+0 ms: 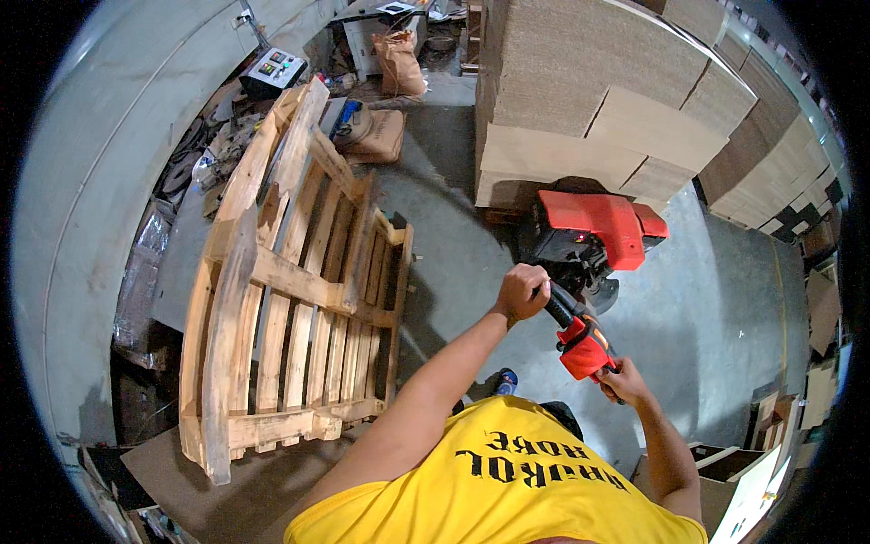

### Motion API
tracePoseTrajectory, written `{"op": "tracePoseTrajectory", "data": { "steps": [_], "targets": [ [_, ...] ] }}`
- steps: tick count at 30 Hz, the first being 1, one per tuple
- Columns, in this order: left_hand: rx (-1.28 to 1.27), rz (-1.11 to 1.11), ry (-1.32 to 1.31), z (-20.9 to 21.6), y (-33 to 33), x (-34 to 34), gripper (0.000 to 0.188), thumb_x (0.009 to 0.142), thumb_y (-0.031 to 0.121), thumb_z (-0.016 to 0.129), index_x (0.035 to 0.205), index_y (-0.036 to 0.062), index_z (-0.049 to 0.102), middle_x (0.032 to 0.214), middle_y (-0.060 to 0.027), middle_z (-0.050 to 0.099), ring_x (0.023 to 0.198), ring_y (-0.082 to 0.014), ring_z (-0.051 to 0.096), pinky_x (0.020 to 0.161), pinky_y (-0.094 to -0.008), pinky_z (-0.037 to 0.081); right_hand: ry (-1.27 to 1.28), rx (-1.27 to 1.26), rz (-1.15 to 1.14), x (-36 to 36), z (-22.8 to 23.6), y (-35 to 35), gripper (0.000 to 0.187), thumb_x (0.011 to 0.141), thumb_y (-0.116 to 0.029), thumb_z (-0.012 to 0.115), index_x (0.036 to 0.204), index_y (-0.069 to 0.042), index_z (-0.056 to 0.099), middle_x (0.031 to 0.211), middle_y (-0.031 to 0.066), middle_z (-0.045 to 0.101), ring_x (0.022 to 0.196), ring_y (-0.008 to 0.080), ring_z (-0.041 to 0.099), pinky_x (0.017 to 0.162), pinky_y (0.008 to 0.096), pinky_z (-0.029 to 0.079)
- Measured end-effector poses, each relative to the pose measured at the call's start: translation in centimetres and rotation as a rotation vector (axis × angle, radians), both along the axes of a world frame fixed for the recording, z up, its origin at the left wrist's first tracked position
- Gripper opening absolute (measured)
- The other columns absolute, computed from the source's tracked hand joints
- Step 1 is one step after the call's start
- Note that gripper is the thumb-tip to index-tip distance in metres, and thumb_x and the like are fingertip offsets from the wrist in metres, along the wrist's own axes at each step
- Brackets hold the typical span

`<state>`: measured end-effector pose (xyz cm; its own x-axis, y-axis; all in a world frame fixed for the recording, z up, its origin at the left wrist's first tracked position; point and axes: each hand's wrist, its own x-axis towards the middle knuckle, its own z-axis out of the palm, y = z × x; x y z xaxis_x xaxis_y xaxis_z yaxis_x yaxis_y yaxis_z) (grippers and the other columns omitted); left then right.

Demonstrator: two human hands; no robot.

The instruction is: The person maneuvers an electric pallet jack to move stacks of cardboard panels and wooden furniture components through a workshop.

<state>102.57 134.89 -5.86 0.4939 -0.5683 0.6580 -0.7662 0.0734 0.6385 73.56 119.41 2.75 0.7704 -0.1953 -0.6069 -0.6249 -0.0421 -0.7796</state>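
Note:
A red and black electric pallet jack (603,222) stands in front of me, its body against the base of a tall stack of brown cardboard (562,145). Its forks are hidden from view. The tiller, with its red control head (584,352), reaches back toward me. My left hand (524,293) is closed on the black left part of the tiller handle. On the near right end of the handle, beside the red head, my right hand (627,383) has its fingers wrapped round the grip.
Wooden pallets (299,299) lean tilted on the left. Behind them are a brown sack (376,136) and a control box (272,71) by the pale wall (100,199). More cardboard stacks (770,154) stand at the far right. Wooden and board pieces (770,426) lie at the near right.

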Motion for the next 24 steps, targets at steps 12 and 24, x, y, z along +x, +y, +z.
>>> {"op": "tracePoseTrajectory", "data": {
  "steps": [12,24],
  "targets": [
    [-0.065,0.019,0.004,0.57,-0.23,-0.67,0.016,0.082,0.016,0.055,0.071,0.0039,0.057,0.072,-0.0141,0.059,0.071,-0.0364,0.06,0.068,-0.0459,0.048,0.034,-0.019,0.039,0.25,0.76,-0.17,0.045,0.086,-0.047,0.074,0.074,-0.007,0.057,0.055,-0.0009,0.051,0.043,0.0104,0.047,0.04,0.0291,0.036],
    [-0.056,0.019,0.023,0.59,-0.4,-0.76,0.017,0.083,0.017,0.054,0.072,0.0043,0.057,0.073,-0.014,0.059,0.072,-0.0365,0.06,0.069,-0.046,0.048,0.068,0.008,0.024,0.19,0.87,-0.21,0.044,0.087,-0.046,0.074,0.076,-0.007,0.056,0.057,-0.0014,0.05,0.044,0.0104,0.047,0.041,0.0298,0.038]
  ]
}}
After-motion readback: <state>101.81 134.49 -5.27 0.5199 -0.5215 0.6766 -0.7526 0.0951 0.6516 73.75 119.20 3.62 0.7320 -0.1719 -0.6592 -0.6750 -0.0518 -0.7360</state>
